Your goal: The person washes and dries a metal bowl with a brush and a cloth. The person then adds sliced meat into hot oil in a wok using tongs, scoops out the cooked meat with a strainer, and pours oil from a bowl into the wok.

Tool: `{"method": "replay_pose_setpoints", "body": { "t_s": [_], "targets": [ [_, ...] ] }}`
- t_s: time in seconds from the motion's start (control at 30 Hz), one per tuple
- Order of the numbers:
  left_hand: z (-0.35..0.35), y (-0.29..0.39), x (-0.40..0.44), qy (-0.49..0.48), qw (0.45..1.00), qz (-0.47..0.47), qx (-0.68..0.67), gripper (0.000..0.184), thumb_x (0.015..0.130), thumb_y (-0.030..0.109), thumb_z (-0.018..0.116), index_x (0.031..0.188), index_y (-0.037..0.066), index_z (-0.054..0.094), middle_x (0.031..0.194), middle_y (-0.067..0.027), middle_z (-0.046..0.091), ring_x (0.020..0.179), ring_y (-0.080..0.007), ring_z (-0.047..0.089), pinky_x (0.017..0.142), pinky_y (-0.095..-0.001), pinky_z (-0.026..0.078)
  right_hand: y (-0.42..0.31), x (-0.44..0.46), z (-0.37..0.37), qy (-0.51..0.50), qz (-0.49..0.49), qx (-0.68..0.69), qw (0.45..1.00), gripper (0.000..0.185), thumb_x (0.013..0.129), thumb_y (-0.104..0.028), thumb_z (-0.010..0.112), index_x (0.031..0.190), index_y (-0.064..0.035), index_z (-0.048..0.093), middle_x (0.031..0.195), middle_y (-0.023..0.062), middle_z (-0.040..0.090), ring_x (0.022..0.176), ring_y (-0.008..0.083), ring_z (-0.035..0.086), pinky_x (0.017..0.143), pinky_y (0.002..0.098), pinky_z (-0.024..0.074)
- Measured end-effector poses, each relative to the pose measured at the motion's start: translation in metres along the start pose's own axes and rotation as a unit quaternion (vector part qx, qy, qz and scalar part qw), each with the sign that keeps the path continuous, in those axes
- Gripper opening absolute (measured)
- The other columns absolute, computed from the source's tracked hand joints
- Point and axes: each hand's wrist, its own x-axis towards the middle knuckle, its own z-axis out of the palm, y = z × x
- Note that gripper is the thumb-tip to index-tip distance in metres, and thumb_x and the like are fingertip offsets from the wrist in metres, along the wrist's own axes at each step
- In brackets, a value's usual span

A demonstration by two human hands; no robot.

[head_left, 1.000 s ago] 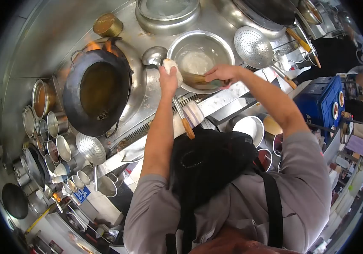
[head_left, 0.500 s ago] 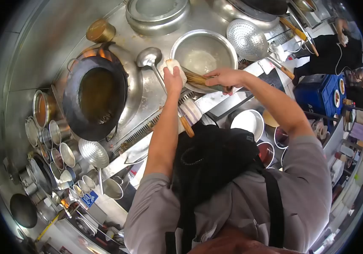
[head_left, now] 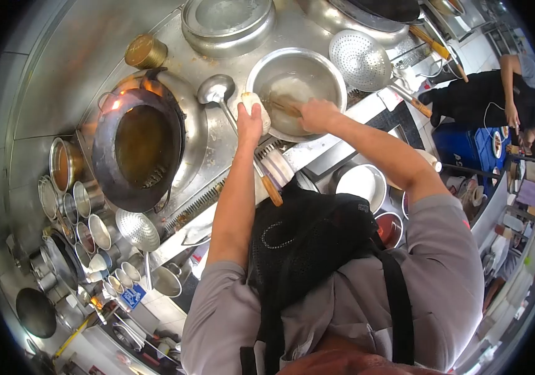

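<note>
A large steel wok or bowl (head_left: 337, 75) with cloudy liquid rests on the steel stove top. My left hand (head_left: 250, 122) is closed on a folded pale cloth (head_left: 255, 107) at its left rim. Inside the bowl, my right hand (head_left: 318, 115) grips a bamboo brush (head_left: 285, 105), its bristles down at the liquid. A ladle (head_left: 216, 89) with a wooden handle lies left of my left hand, its handle passing beneath my wrist. Further left, a dark wok (head_left: 108, 147) holding brownish oil with small dark bits sits over flames.
A perforated strainer (head_left: 360, 60) lies right of the bowl, a lidded pot (head_left: 228, 25) behind it. A can (head_left: 145, 52) stands behind the burning stove. Another strainer (head_left: 137, 229) hangs at front left near several pots. At far right a co-worker (head_left: 498, 94) stands by a blue bin (head_left: 461, 147).
My right hand has moved left and further into the bowl with the brush. My left hand still holds the cloth at the rim. The co-worker's arm has come into fuller view.
</note>
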Motion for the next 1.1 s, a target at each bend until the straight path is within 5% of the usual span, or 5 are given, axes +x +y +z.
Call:
{"method": "replay_pose_setpoints", "body": {
  "t_s": [0.37,0.63,0.87,1.0,1.1],
  "targets": [
    [0.018,-0.022,0.003,0.078,0.997,-0.021,-0.019,0.044,0.097,0.030,0.057,0.126,-0.002,0.050,0.118,-0.0240,0.064,0.107,-0.0371,0.063,0.093,-0.0436,0.048,0.011,-0.021,-0.070,-0.210,0.120,-0.106,0.964,0.024,0.092,-0.017,0.061,0.110,-0.0071,0.072,0.091,0.0104,0.071,0.084,0.0266,0.071,0.073,0.0398,0.0602],
    [0.011,-0.035,-0.054,-0.014,0.998,0.011,-0.060,0.052,0.101,0.039,0.050,0.127,-0.006,0.049,0.120,-0.0307,0.062,0.112,-0.0442,0.060,0.098,-0.0448,0.045,-0.002,-0.009,-0.014,-0.116,0.125,0.626,0.761,0.052,0.091,-0.030,0.066,0.139,-0.0132,0.054,0.069,0.0028,0.052,0.045,0.0143,0.048,0.047,0.0321,0.0510],
    [-0.020,-0.026,0.024,-0.008,0.995,0.083,0.054,0.060,0.102,0.044,0.047,0.132,-0.008,0.046,0.123,-0.0344,0.058,0.117,-0.0474,0.056,0.100,-0.0486,0.043,0.018,-0.043,-0.049,-0.190,0.043,0.143,0.970,0.054,0.089,-0.031,0.068,0.139,-0.0141,0.056,0.074,0.0051,0.052,0.052,0.0149,0.050,0.049,0.0296,0.0544],
    [0.001,-0.015,0.014,-0.003,0.997,0.024,0.072,0.053,0.101,0.040,0.048,0.129,-0.005,0.048,0.124,-0.0338,0.059,0.118,-0.0480,0.056,0.099,-0.0491,0.044,0.001,-0.025,-0.024,-0.235,0.059,0.367,0.898,0.045,0.091,-0.033,0.067,0.129,-0.0118,0.060,0.074,0.0057,0.054,0.056,0.0172,0.053,0.051,0.0327,0.0554],
    [0.012,-0.028,-0.042,-0.030,0.998,-0.051,-0.026,0.052,0.101,0.039,0.047,0.129,-0.004,0.048,0.127,-0.0342,0.058,0.121,-0.0468,0.055,0.100,-0.0476,0.043,-0.019,-0.010,-0.009,-0.065,0.093,0.778,0.618,0.039,0.098,-0.036,0.061,0.128,-0.0115,0.055,0.076,0.0040,0.052,0.056,0.0141,0.050,0.049,0.0299,0.0528]
  ]
}}
